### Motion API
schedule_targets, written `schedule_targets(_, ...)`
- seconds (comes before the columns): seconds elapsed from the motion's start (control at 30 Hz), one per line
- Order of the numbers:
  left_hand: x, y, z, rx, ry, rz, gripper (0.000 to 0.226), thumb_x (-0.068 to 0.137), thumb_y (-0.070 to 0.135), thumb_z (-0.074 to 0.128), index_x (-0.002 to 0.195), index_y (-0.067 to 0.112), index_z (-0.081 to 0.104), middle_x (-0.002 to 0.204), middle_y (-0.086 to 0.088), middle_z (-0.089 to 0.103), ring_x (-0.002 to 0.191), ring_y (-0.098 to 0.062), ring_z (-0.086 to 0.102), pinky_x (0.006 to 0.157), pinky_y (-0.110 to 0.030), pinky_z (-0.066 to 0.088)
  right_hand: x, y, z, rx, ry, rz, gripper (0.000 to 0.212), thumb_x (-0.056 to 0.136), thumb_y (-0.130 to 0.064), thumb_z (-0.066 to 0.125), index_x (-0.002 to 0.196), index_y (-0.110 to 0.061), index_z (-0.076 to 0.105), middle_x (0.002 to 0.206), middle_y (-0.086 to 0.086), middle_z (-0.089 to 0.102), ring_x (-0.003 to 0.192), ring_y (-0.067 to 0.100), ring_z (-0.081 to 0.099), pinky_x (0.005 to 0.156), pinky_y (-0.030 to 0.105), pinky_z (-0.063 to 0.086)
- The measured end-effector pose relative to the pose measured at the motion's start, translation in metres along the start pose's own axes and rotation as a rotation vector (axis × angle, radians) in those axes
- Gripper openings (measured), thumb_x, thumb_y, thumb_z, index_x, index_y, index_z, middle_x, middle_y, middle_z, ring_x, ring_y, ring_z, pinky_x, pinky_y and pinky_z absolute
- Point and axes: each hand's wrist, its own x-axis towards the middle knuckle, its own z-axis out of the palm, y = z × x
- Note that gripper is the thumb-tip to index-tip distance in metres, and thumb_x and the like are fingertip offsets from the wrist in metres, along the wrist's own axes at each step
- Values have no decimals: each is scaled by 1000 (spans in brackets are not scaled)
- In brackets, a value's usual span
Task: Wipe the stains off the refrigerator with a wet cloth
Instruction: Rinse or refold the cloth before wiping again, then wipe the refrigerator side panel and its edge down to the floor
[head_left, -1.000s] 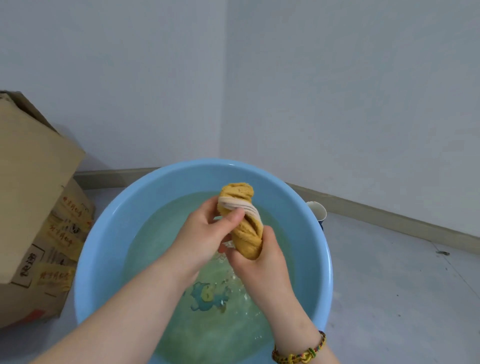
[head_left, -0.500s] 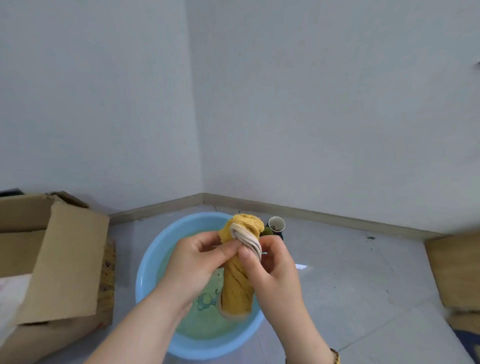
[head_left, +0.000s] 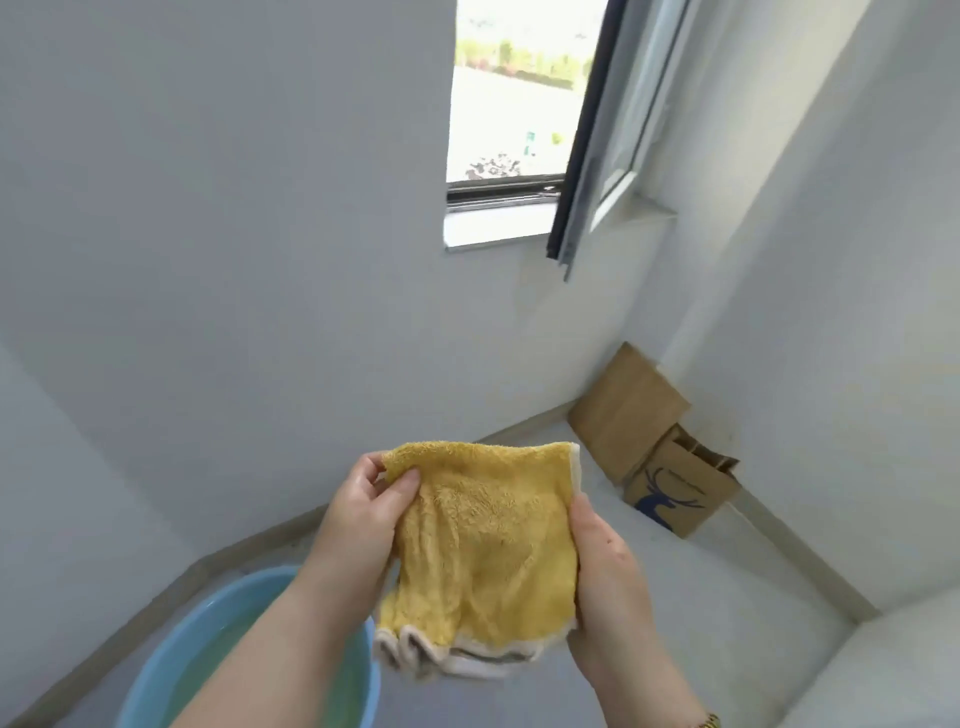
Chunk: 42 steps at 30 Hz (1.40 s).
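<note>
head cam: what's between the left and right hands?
In the head view, only the yellow cloth, spread flat, spans the gap. The left hand pinches its top left corner and the right hand grips its right edge.

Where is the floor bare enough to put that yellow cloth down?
Bare grey floor runs between the round blue plastic basin and the brown paper bag with a blue deer. The corner is crowded: that bag stands beside a brown cardboard box. The left hand and right hand grip the yellow terry cloth.
</note>
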Motion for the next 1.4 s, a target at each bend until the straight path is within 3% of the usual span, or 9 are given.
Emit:
schedule_targets(0.1,-6,2,78,-36,-223,-44,14,91,4,45,85,12,54,57,1,67,50,-9,64,44,-19,50,-22,-41,-58,162,-18,13,41,84,-48,50,93,-11,63,76,2,74,69,13,71,52,23,55)
schedule_targets(0.17,-12,0,120,-40,-336,-65,12,90,5,46,86,11,56,57,2,67,50,-9,64,43,-19,50,-31,-59,-85,142,-31,25,76,54,-61,75,109,-10,61,100,6,72,90,18,69,66,27,57)
schedule_targets(0.23,-19,-6,172,-35,-479,-118,9,87,8,49,88,9,58,62,-1,68,54,-12,65,47,-22,53,-42,-78,-126,198,-1,-17,89,28,-47,91,104,-7,66,104,14,70,91,25,69,67,31,57)
schedule_targets(0.37,-32,-30,282,99,-819,-217,29,77,26,61,101,9,61,84,-7,73,74,-19,70,61,-31,55,-71,-133,-222,185,217,-212,39,55,-22,75,89,-7,66,86,13,73,75,25,71,58,31,57)
schedule_targets(0.43,-35,-37,320,219,-936,-266,40,71,27,73,104,7,62,96,-13,71,83,-25,69,72,-39,53,-79,-153,-255,93,305,-258,37,60,-23,71,92,-7,66,88,12,73,80,25,71,66,34,57)
schedule_targets(0.6,-51,-66,435,431,-793,-114,33,67,14,79,95,10,63,85,-7,72,77,-22,69,64,-31,52,-92,-179,-344,-173,790,-343,9,79,-16,70,79,-20,62,79,-1,70,75,15,67,63,25,54)
schedule_targets(0.73,-68,-85,497,454,-755,3,17,76,12,71,88,11,59,85,-7,68,79,-20,65,63,-29,52,-84,-189,-382,-422,1041,-388,14,86,-23,60,73,-23,55,72,-7,62,70,8,60,58,15,44)
schedule_targets(0.93,-57,-88,567,337,-1004,-63,33,94,33,40,89,13,66,81,-4,70,76,-16,67,55,-20,55,-56,-217,-400,-284,811,-430,4,89,-28,55,92,-30,55,85,-13,64,72,-8,61,61,7,46)
schedule_targets(1.4,52,-71,745,199,-1665,50,28,91,5,48,77,19,67,67,6,69,57,1,61,52,-13,50,21,-308,-434,-313,1813,-656,31,80,-11,65,86,-40,55,84,-23,63,76,-9,58,62,5,44)
